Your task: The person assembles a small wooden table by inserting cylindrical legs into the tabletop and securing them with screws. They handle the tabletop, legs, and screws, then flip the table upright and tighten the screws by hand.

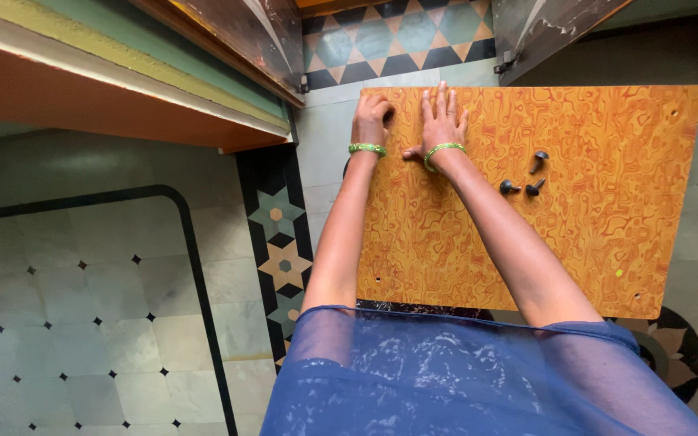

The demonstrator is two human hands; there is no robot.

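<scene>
Left hand (371, 113) curled shut at far-left corner of orange patterned board (591, 242), gripping nothing visible. Right hand (441, 121) pressed flat, fingers spread open. Board lay flat on tiled floor (107, 307). Three dark bolts (524, 179) loose just right of right wrist; likely scattered if board shifted.

The left hand (371, 119) curls at the orange board's (591, 258) far corner, hiding whatever its fingertips press.

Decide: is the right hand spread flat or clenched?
Spread flat: the right hand lies palm-down, fingers extended, on the orange board.
</scene>
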